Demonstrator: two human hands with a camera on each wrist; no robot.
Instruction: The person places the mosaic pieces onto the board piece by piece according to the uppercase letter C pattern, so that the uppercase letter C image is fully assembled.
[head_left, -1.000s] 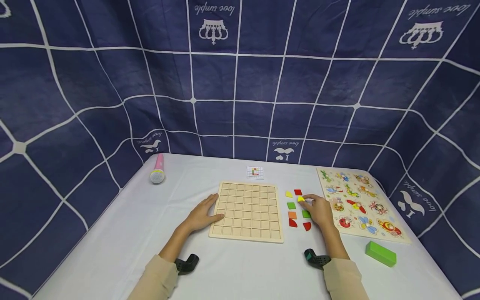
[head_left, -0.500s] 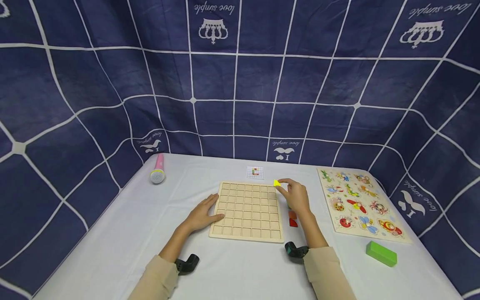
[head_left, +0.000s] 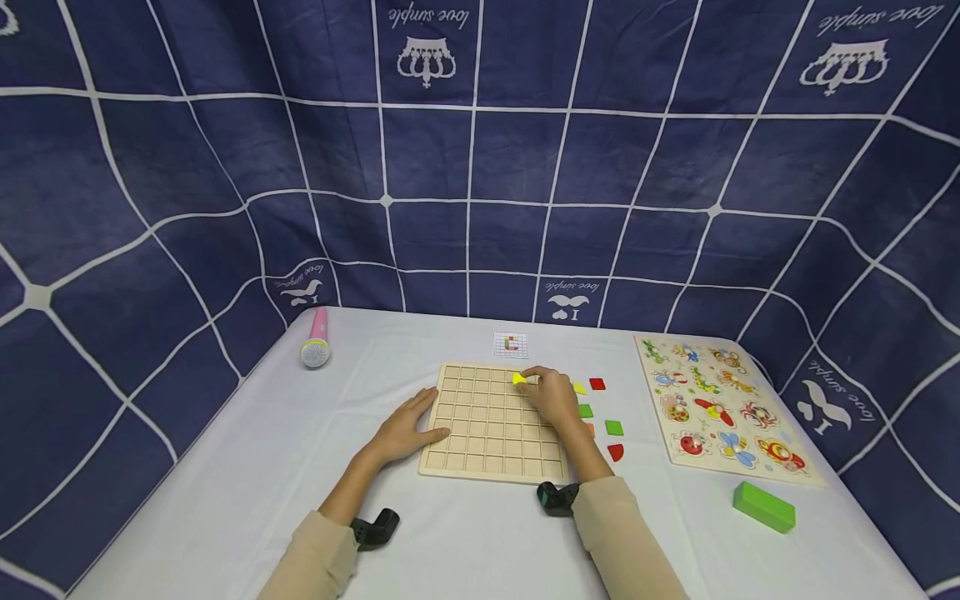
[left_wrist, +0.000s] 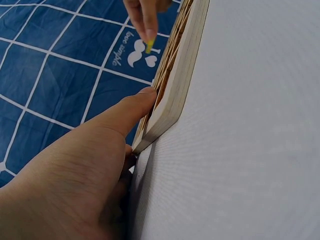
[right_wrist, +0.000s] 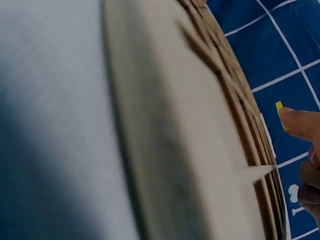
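A wooden grid board (head_left: 480,425) lies flat on the white table in the head view. My right hand (head_left: 553,396) pinches a small yellow tile (head_left: 518,378) between thumb and fingers, over the far part of the grid. From the right wrist, that yellow tile (right_wrist: 279,106) shows above the board's ridges. My left hand (head_left: 405,429) rests along the board's left edge with its fingers extended. Its thumb (left_wrist: 137,105) lies on the rim in the left wrist view. Right of the board are loose tiles: yellow (head_left: 580,388), red (head_left: 597,384) and green (head_left: 614,428), plus a red quarter-round (head_left: 616,452).
Behind the board lies a small pattern card (head_left: 511,345). A pink toy microphone (head_left: 316,340) is at the back left. On the right are an insect picture puzzle (head_left: 697,408) and a green block (head_left: 763,507). A dark blue curtain (head_left: 510,158) hangs behind the table.
My right hand has picked up the yellow tile from among the loose tiles and carried it left over the board. My left hand has stayed at the board's left edge.
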